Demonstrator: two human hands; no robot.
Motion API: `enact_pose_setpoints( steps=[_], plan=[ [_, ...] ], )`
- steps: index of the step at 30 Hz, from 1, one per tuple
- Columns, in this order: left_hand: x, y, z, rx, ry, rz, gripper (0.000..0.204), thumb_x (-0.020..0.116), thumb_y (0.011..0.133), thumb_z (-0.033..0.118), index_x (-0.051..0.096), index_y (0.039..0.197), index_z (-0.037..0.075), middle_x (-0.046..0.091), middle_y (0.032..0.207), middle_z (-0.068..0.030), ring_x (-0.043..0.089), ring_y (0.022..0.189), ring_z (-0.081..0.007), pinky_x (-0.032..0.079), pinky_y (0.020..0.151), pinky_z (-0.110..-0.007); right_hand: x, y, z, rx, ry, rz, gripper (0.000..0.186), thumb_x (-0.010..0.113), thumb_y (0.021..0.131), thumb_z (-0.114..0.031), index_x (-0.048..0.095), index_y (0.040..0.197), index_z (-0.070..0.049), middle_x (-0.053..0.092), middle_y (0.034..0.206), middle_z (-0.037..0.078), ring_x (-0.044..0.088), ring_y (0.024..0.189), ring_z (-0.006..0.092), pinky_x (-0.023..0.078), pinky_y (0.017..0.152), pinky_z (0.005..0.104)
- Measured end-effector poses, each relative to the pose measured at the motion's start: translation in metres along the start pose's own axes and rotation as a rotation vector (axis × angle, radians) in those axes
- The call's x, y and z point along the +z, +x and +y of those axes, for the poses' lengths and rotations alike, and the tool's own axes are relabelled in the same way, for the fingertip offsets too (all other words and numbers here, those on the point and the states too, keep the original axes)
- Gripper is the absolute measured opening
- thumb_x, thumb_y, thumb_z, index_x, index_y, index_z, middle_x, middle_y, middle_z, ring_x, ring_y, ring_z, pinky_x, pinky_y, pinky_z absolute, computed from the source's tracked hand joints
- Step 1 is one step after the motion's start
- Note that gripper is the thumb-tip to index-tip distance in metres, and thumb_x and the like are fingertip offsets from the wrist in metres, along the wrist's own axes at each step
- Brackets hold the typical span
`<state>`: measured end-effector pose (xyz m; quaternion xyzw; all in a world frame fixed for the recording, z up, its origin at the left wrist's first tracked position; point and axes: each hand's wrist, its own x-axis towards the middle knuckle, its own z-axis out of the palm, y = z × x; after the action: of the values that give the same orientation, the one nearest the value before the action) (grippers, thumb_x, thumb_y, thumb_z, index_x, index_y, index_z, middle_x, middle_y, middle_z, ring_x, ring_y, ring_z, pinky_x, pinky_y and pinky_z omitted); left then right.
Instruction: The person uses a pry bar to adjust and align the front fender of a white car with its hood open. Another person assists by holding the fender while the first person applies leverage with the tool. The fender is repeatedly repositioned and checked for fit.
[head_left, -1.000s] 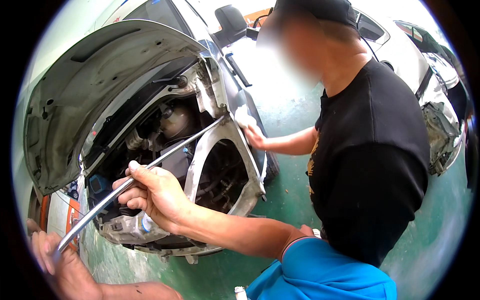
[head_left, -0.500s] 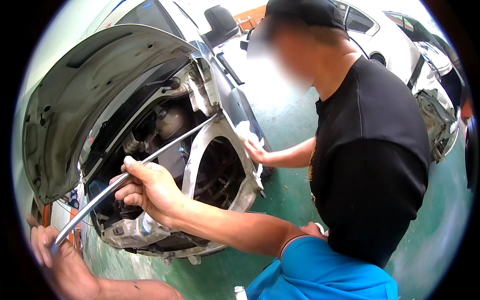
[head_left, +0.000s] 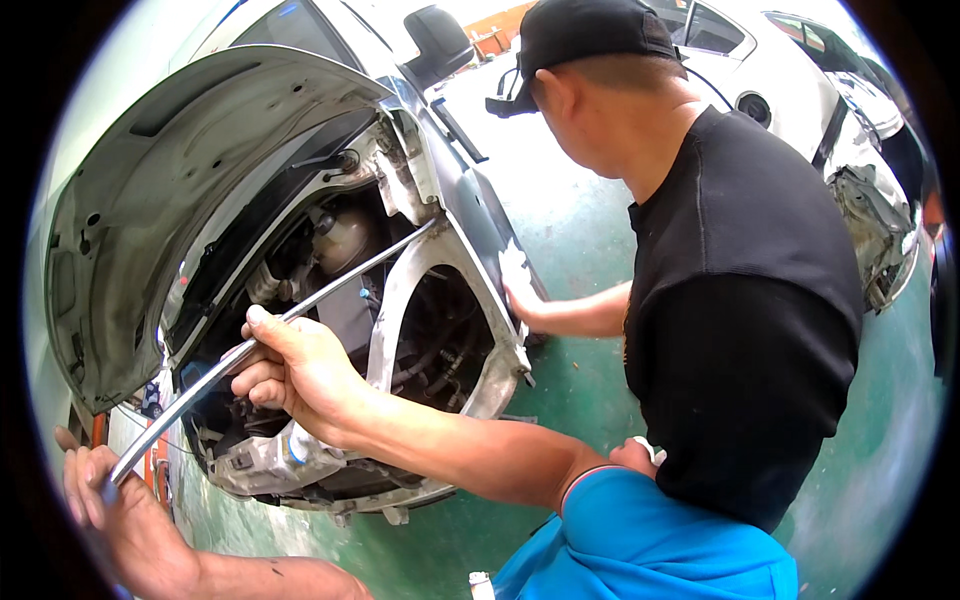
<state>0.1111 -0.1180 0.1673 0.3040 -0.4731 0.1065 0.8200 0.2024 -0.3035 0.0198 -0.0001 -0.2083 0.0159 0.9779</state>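
Co-worker's head (head_left: pixel 622 105) turned; fingers (head_left: pixel 262 379) grip rod (head_left: pixel 350 277)

A white car (head_left: pixel 797 108) with crumpled bodywork (head_left: pixel 868 228) stands at the right on a green painted floor (head_left: pixel 590 400), beyond a co-worker (head_left: pixel 662 165) wearing a black cap (head_left: pixel 600 42) and black short-sleeved shirt (head_left: pixel 750 270).

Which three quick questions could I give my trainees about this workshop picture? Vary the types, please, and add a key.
1. True or false: the hood is raised.
2. Multiple choice: what is the camera wearer's right hand gripping?
A. a folded cloth
B. a metal bar
C. a rubber hose
3. Fill in the missing word: the co-worker on the right of the picture wears a ____ cap.

Key: 1. True. 2. B. 3. Black.
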Motion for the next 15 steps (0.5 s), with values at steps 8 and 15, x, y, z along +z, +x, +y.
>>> enact_pose_setpoints(
  steps=[8, 15],
  plan=[
    [0.004, 0.03, -0.007, -0.015, 0.017, -0.072, 0.048, 0.02, 0.102, 0.009, 0.017, 0.14, -0.02, 0.029, 0.081, -0.0057, 0.036, 0.07, -0.0171, 0.033, 0.088, -0.042, 0.014, 0.008, -0.011, -0.032, -0.047, -0.023, 0.029, 0.059, 0.1, -0.024, 0.061, 0.096, 0.005, 0.068, 0.081, 0.019, 0.072, 0.068, 0.0282, 0.06, 0.055, 0.028],
    [0.001, 0.068, -0.002, -0.016, 0.139, -0.063, 0.048, 0.041, 0.091, -0.007, 0.024, 0.133, -0.024, 0.029, 0.075, -0.0067, 0.038, 0.066, -0.0178, 0.037, 0.085, -0.038, 0.031, 0.024, -0.013, 0.006, -0.091, 0.014, 0.029, 0.052, 0.103, -0.026, 0.057, 0.096, 0.001, 0.069, 0.089, 0.022, 0.071, 0.072, 0.0276, 0.058, 0.058, 0.0291]
  ],
)
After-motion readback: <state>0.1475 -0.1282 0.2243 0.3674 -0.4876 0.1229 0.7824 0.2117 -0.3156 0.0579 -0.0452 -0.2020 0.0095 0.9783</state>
